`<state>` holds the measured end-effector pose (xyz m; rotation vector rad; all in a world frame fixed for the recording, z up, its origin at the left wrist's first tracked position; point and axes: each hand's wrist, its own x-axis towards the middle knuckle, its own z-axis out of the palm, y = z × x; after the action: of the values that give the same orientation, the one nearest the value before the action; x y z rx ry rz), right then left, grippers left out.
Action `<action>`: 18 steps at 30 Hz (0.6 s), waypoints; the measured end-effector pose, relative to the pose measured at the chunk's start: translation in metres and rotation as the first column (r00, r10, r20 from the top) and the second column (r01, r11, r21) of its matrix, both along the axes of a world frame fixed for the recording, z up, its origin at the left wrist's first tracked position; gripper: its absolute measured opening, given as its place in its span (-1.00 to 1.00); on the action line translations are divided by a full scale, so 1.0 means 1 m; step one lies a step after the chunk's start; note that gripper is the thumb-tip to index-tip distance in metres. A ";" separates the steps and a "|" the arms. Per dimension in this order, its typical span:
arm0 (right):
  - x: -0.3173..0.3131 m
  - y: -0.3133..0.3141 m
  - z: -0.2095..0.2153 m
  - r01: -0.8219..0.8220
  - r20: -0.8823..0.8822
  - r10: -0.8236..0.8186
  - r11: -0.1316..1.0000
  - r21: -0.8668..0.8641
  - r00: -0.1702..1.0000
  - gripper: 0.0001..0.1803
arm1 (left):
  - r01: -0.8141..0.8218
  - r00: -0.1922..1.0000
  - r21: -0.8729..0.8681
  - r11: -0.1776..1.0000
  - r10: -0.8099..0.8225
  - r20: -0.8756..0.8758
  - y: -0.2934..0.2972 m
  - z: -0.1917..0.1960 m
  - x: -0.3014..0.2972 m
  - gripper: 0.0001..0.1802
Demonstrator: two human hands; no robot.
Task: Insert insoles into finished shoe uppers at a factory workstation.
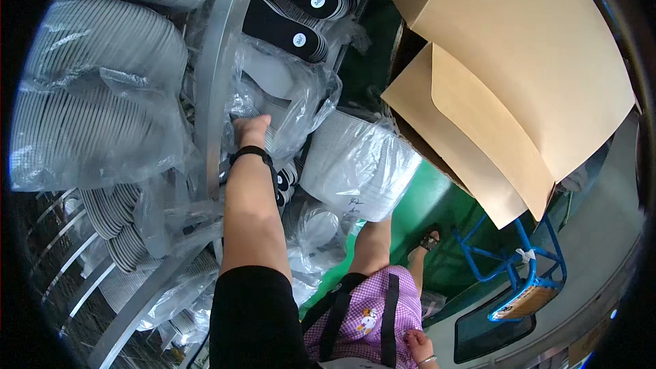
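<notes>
My left hand (251, 131), a black band on its wrist, reaches into clear plastic wrapping (311, 99) around pale insoles on the rack. Its thumb side shows against the plastic; the other fingers are hidden. To its right, a clear bag of stacked white insoles (355, 164) sits tilted between the rack and a cardboard box. My right forearm (373, 244) runs up to the underside of this bag, and my right hand is hidden beneath it, bearing it from below. Black insoles (283, 27) with round white labels lie stacked beyond my left hand.
A metal rack rail (220, 61) curves past my left arm, with bagged insole stacks (102, 96) beyond it. The open cardboard box (492, 82) stands at right, near a blue-framed cart (526, 280). Another person's hand (418, 346) with a bracelet shows beside purple checked cloth (365, 318).
</notes>
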<state>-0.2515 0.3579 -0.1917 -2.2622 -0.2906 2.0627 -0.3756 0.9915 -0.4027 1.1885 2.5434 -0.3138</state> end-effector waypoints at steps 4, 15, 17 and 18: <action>-0.013 -0.011 -0.007 0.113 -0.034 -0.110 0.986 0.124 0.993 -0.57 | -0.231 0.921 0.329 0.916 0.097 0.377 0.022 -0.042 -0.070 -0.11; -0.018 -0.007 -0.012 0.379 -0.041 -0.383 0.922 -0.081 0.923 -0.78 | -0.463 0.819 0.284 0.840 0.283 0.499 -0.029 -0.060 -0.026 -0.06; -0.018 -0.004 -0.009 0.394 -0.054 -0.399 0.915 -0.088 0.915 -0.80 | -0.731 0.505 0.201 0.653 0.319 0.802 -0.018 -0.050 -0.040 -0.54; -0.017 -0.004 -0.008 0.411 -0.054 -0.417 0.907 -0.096 0.907 -0.81 | -0.752 0.357 0.098 0.652 0.277 0.892 -0.016 -0.042 -0.039 -0.59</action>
<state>-0.2689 0.3543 -0.1994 -2.0540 0.2662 1.9502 -0.4148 0.9754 -0.4452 0.3045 1.9363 0.9496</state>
